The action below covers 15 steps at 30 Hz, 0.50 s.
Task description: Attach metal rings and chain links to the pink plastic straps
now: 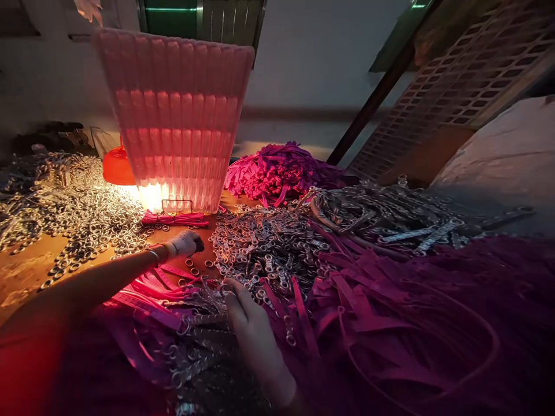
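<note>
My left hand (184,242), in a pale glove with dark fingertips, reaches over the brown tabletop. Its fingers curl down beside a few loose metal rings (195,271); anything inside them is hidden. Nearer to me, my right hand (254,326) has its thumb and fingers closed at the edge of a heap of metal-ringed strips (203,335). What they pinch is too small to make out. Bright pink straps (151,294) lie between my two arms. Ahead of my right hand spreads a pile of small linked metal pieces (269,248).
A ribbed translucent panel (177,115) stands upright behind a pink strap bundle (173,219). Beside it glows a red lamp (118,166) over many metal rings (87,202). Magenta straps pile up at the back (281,167) and right (390,323). Grey braided strips (390,214) lie at right.
</note>
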Available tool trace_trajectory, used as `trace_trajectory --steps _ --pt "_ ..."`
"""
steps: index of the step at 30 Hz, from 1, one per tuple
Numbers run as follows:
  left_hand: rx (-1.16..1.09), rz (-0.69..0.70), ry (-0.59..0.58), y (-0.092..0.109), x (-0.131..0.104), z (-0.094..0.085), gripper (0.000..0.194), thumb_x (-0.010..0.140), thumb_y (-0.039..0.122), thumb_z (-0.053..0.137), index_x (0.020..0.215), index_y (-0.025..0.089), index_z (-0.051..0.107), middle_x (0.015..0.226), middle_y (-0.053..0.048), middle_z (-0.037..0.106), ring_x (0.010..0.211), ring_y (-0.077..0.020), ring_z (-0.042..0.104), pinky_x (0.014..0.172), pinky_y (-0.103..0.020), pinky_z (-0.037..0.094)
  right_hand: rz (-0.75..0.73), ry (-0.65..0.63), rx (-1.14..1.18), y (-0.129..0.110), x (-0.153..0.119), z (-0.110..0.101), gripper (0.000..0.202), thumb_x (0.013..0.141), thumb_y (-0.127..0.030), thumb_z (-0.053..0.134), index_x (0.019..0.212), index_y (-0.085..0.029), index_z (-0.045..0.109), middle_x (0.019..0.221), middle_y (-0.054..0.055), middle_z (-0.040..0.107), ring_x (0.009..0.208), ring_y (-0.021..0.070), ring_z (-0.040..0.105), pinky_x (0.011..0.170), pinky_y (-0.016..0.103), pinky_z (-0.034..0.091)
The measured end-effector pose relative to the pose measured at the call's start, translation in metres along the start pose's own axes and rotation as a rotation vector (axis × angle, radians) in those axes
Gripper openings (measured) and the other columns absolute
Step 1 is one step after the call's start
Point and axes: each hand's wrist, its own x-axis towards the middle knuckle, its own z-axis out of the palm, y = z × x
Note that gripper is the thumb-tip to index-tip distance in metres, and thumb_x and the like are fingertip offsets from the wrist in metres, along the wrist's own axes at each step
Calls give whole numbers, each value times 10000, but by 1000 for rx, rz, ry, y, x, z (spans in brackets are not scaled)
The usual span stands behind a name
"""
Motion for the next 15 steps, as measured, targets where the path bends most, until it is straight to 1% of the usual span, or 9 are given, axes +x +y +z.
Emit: trace_trajectory --steps 2,4,6,8,10,12,14,15 --pt "-78 -3 -47 -5 -45 -14 393 975 440 480 936 110 689 527 14 498 423 -83 396 430 -223 333 -70 -69 -34 -13 6 6 353 979 -384 468 1254 -269 657 1121 41 750 1000 213 698 882 335 535" --pt "-216 2 -90 -8 -94 -21 452 956 518 441 929 130 671 463 42 411 380 -80 335 394 -220 270 -167 -112 -71 -25 12 16 327 984 -349 467 1231 -277 669 1106 36 755 984 213 704 859 329 536" --pt "-464 26 -94 -9 -138 -18 423 892 555 512 898 149 631 470 57 393 381 -70 313 388 -207 237 -252 -121 -134 -35 15 28 308 987 -307 467 1208 -255 675 1078 46 759 949 214 710 826 319 534" --pt "-660 65 -58 -6 -171 -9 402 817 556 595 887 160 595 519 56 426 406 -62 322 396 -194 236 -313 -132 -246 -44 14 38 298 984 -256 473 1205 -233 671 1058 57 762 939 215 710 811 304 520" --pt "-726 83 -12 -1 -192 2 389 787 532 622 901 162 584 569 48 460 431 -62 341 407 -190 257 -346 -155 -398 -51 8 45 301 977 -205 477 1211 -225 666 1032 64 765 924 210 712 790 284 500" --pt "-744 44 -2 5 -203 12 339 808 489 598 903 164 588 577 53 446 429 -62 315 407 -194 250 -361 -171 -536 -57 0 47 311 972 -171 476 1211 -226 667 1005 66 764 898 204 711 758 269 477" --pt "-679 19 14 9 -207 19 260 847 422 561 860 166 599 571 48 439 439 -68 310 420 -201 244 -360 -180 -647 -62 -9 46 315 968 -151 472 1203 -218 670 968 73 758 857 204 704 720 266 457" --pt "-609 40 27 9 -208 22 225 857 379 551 819 164 606 575 37 455 458 -76 334 437 -207 257 -360 -181 -697 -64 -13 45 317 964 -141 467 1196 -210 672 951 79 752 837 207 699 702 268 448"
